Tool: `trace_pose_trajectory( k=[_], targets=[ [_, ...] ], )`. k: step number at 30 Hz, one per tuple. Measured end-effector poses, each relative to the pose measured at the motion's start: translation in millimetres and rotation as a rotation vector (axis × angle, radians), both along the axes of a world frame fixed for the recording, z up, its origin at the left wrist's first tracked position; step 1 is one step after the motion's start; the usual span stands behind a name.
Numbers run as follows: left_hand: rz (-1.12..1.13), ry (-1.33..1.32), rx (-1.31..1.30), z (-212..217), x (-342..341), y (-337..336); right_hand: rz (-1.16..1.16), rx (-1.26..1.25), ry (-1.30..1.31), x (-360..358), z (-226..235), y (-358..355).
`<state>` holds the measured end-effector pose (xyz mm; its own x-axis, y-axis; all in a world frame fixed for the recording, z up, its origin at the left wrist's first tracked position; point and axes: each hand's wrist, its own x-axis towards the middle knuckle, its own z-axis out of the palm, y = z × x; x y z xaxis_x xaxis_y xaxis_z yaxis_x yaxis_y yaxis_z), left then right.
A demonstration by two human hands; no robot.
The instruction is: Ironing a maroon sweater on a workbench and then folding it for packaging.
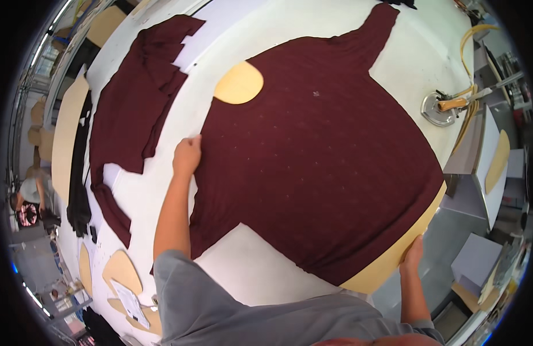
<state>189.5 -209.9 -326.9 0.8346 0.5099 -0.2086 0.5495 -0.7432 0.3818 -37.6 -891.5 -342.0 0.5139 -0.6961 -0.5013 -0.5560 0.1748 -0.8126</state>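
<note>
Maroon garment (318, 167) spread over a tan pattern board (387, 262)
Left hand (187, 155), fingers curled, pinches the garment's nine-o'clock edge; right hand (413, 254) grips the board at four o'clock

A garment-cutting workshop: a broad white cutting surface (266, 271) carries a large dark maroon knitted fabric panel (318, 161) laid over a tan cardboard pattern template (239, 83), with more cut maroon fabric pieces (131, 98) beside it, further tan templates (121, 270) nearby, and a metal-based electric cloth cutter (445, 106) at the edge
</note>
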Motion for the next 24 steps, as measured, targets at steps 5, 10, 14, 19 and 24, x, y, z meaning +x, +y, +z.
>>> trace_pose_trajectory(
  k=[5,10,14,19,24],
  targets=[
    [0.201,0.043,-0.52,28,12,-3,-0.052,-0.12,-0.018,-5,29,-18],
    [-0.267,-0.34,-0.042,28,108,-44,0.043,-0.213,0.087,1,5,-37],
    [-0.743,-0.696,0.379,-7,224,-118,0.099,-0.067,0.074,-2,-9,-52],
    [-0.862,-0.579,0.287,-52,268,-131,0.153,0.049,0.196,4,3,-55],
    [-0.889,-0.489,0.235,-61,275,-135,0.151,-0.124,0.411,23,18,-33]
  ],
)
